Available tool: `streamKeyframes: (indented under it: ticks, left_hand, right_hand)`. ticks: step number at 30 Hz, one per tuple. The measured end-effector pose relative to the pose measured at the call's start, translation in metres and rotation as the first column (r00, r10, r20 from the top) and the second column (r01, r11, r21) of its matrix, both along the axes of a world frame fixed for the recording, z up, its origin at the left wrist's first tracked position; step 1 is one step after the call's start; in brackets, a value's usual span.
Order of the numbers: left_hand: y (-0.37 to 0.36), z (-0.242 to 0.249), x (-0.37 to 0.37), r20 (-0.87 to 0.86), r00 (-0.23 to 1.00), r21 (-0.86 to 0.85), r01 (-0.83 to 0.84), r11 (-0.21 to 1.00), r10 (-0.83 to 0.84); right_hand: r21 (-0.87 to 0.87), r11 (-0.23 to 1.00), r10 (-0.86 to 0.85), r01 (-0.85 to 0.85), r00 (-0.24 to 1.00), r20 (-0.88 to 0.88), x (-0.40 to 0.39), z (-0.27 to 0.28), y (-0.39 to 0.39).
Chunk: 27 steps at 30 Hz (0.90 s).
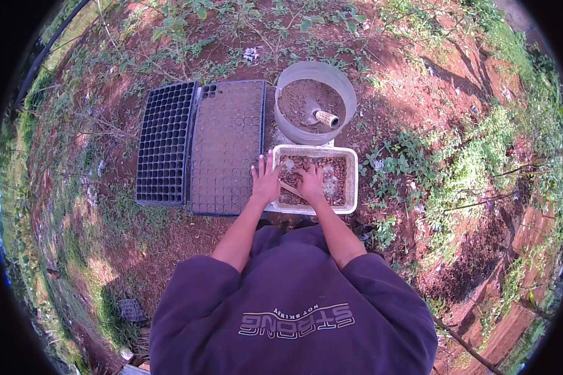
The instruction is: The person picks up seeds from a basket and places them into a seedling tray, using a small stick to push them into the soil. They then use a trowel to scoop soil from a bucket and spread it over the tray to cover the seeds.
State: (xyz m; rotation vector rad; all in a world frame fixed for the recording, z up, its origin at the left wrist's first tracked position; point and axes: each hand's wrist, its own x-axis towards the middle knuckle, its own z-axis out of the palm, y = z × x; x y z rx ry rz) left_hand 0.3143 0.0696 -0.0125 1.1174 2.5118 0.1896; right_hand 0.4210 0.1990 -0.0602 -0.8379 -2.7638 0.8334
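A white rectangular tub [355, 181] holds many small brown seed-like pieces [331, 164] with pale, whitish patches among them. At the tub's left rim is my left hand [266, 182], its fingers stretched out and apart. My right hand [311, 185] reaches into the tub, with its fingers bent down among the brown pieces; whatever they pinch is too small to make out. A thin light-brown stick-like piece [291, 189] lies slanted between the two hands. Just left of my left hand is a black cell tray [228, 150] filled with brown soil, a few cells at its top corner showing dark.
Behind the tub stands a round grey container [350, 103] of soil, with a scoop [326, 118] stuck in it. A second black cell tray [164, 144] with dark, unfilled cells lies at the far left. Reddish ground with weeds and thin branches [481, 203] surrounds everything.
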Motion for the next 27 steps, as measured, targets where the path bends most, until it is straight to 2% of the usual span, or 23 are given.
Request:
streamKeyframes:
  ticks: [2,6,11,15,20,24,27]
  left_hand:
    - [0.000,-0.003,0.002,-0.016,1.000,-0.014,-0.008,1.000,0.007]
    - [0.004,-0.013,0.007,-0.055,0.997,-0.001,-0.053,0.999,0.053]
    - [0.003,-0.014,0.009,-0.062,0.996,0.032,-0.062,0.998,0.064]
    - [0.002,-0.011,0.010,-0.062,0.996,0.010,-0.061,0.998,0.062]
    - [0.003,-0.005,0.010,-0.045,0.997,0.005,-0.068,0.998,0.068]
    - [0.004,-0.006,0.011,-0.042,0.995,-0.005,-0.087,0.996,0.087]
    - [0.004,-0.005,0.011,-0.015,0.994,-0.018,-0.109,0.994,0.108]
  right_hand:
    - [-0.024,1.000,-0.005,0.003,0.997,-0.077,0.004,-0.003,0.001]
    - [0.059,0.998,0.012,-0.010,0.999,-0.034,0.008,0.004,0.003]
    - [-0.023,1.000,0.001,-0.002,1.000,-0.016,0.009,0.010,0.013]
    - [-0.026,0.999,0.031,-0.031,1.000,0.003,0.007,0.017,0.015]
    - [-0.016,0.997,0.076,-0.075,0.985,0.157,-0.002,0.026,0.010]
    - [0.057,0.990,0.121,-0.129,0.983,0.135,-0.009,0.017,0.004]
    - [0.025,0.994,0.099,-0.107,0.970,0.220,-0.017,0.016,0.000]
